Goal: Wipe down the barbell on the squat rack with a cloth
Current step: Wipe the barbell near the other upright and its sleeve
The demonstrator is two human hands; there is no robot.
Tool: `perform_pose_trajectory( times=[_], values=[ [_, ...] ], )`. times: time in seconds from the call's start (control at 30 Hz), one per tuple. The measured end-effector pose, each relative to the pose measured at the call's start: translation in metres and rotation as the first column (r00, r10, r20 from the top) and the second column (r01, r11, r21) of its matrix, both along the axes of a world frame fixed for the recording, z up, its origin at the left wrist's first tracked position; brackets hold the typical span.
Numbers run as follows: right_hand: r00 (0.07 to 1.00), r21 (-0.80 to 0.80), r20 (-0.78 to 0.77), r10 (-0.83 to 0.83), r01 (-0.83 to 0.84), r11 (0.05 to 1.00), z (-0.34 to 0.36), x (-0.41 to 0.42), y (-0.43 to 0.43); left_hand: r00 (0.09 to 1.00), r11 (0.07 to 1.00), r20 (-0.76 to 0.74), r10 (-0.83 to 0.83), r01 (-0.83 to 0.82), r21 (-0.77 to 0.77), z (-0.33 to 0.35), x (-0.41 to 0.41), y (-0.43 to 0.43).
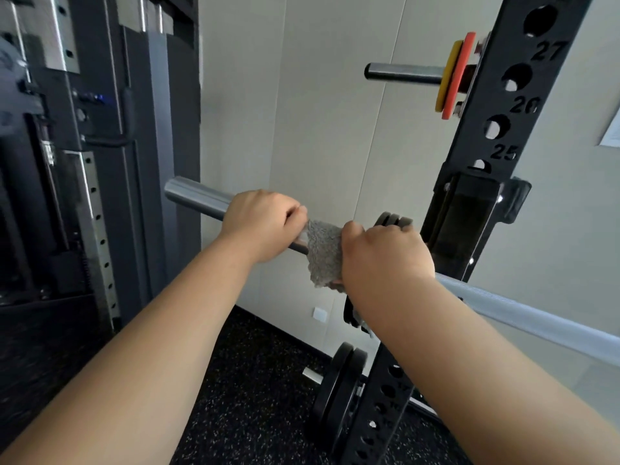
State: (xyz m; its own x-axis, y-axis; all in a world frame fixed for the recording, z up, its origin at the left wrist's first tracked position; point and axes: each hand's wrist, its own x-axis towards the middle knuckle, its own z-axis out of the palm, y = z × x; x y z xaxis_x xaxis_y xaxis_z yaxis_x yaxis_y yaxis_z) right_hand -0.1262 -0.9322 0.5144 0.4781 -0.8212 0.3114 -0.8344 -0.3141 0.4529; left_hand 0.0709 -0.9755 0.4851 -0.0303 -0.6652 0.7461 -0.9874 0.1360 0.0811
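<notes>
The black perforated steel squat rack upright [503, 95] stands at the right, with numbered holes and a black hook cradle [469, 216] at mid height. The long silver steel barbell [198, 198] runs past that cradle and appears to rest on it; the contact point is hidden behind the arm. Its smooth sleeve end projects left and its thinner shaft runs right.

Judged from its build, the barbell is heavy and rigid, and the sleeve is slick and may rotate under a wiping load. The rack carries the weight, so the bar needs steadying only, not lifting.

The small grey fuzzy cloth [323, 253] is soft and light and should conform to the round section when wrapped.

The left hand [265, 223] is closed around the bare sleeve, just beside the cloth. The right hand [385, 260] is curled around the cloth, clamping it on the bar near the rack.
</notes>
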Motion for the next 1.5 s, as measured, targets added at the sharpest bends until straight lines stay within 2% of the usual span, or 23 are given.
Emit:
perform_pose_trajectory(
  times=[0.27, 0.43, 0.63, 0.77, 0.87, 0.93, 1.0, 1.07, 1.2, 1.27, 1.37, 1.43, 1.5],
  values=[
    [1.0, 0.025, 0.003, -0.008, 0.008, 1.0, -0.001, 0.0, -0.005, 1.0, 0.998, 0.0, -0.007, 0.007, -0.07, -0.005, 0.004, -0.006],
    [0.992, 0.029, 0.077, -0.104, 0.102, 0.994, -0.002, 0.011, -0.003, 1.0, 0.998, 0.008, 0.008, -0.007, -0.069, -0.007, 0.007, -0.009],
    [0.974, -0.138, 0.183, -0.133, 0.159, 0.978, -0.023, 0.041, 0.006, 0.994, 0.986, 0.04, -0.103, 0.107, -0.13, -0.014, 0.015, -0.008],
    [0.985, -0.271, 0.17, 0.015, 0.032, 0.962, -0.035, 0.022, 0.004, 0.954, 0.954, 0.102, -0.283, 0.291, -0.069, -0.017, 0.032, -0.005],
    [0.977, -0.162, 0.177, -0.12, 0.149, 0.975, -0.02, 0.022, 0.009, 0.945, 0.949, 0.11, -0.309, 0.313, -0.026, -0.009, 0.062, -0.002],
    [0.957, -0.107, 0.196, -0.214, 0.238, 0.965, -0.005, 0.032, 0.003, 0.964, 0.968, 0.103, -0.247, 0.25, -0.02, -0.005, 0.097, -0.008],
    [0.946, -0.03, 0.211, -0.248, 0.26, 0.965, 0.001, 0.05, -0.008, 0.978, 0.981, 0.082, -0.192, 0.192, 0.007, -0.006, 0.135, -0.017],
    [0.955, -0.046, 0.227, -0.19, 0.206, 0.978, -0.002, 0.074, -0.017, 0.978, 0.981, 0.081, -0.194, 0.193, 0.015, -0.012, 0.162, -0.025],
    [0.985, -0.173, 0.137, -0.107, 0.13, 0.976, -0.013, 0.105, -0.02, 0.962, 0.969, 0.136, -0.238, 0.244, -0.032, -0.02, 0.175, -0.035],
    [0.973, -0.135, 0.177, -0.15, 0.175, 0.975, -0.012, 0.096, -0.015, 0.968, 0.972, 0.121, -0.221, 0.228, -0.054, -0.021, 0.183, -0.039],
    [0.901, -0.059, 0.285, -0.328, 0.358, 0.932, -0.005, 0.08, -0.003, 0.987, 0.98, 0.052, -0.153, 0.158, -0.12, -0.024, 0.205, -0.047],
    [0.883, -0.039, 0.249, -0.399, 0.421, 0.906, -0.003, 0.082, -0.002, 0.989, 0.978, 0.009, -0.146, 0.146, -0.147, -0.028, 0.213, -0.052],
    [0.897, -0.048, 0.214, -0.386, 0.404, 0.913, -0.004, 0.096, -0.01, 0.986, 0.975, -0.009, -0.164, 0.161, -0.152, -0.032, 0.211, -0.055]
  ],
)
